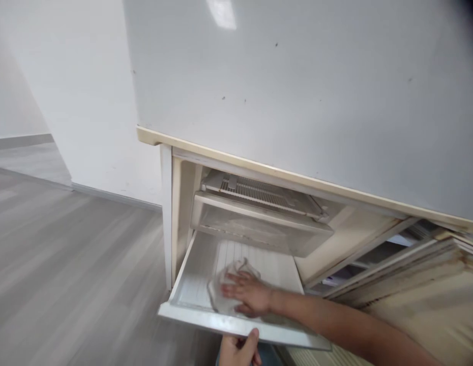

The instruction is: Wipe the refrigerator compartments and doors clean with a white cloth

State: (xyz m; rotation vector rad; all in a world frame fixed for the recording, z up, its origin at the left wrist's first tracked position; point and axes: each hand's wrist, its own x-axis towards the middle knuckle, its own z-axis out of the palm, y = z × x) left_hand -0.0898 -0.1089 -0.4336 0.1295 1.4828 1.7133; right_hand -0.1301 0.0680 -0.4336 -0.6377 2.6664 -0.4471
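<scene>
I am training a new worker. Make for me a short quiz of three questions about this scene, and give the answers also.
1. Multiple choice: what lies under the right hand? A) a scrubbing brush B) a crumpled translucent cloth C) a glass bottle
2. True or false: the left hand holds the front edge of the white pull-out drawer.
3. Short answer: what sits directly above this drawer?

Key: 1) B; 2) true; 3) a clear plastic tray.
</scene>
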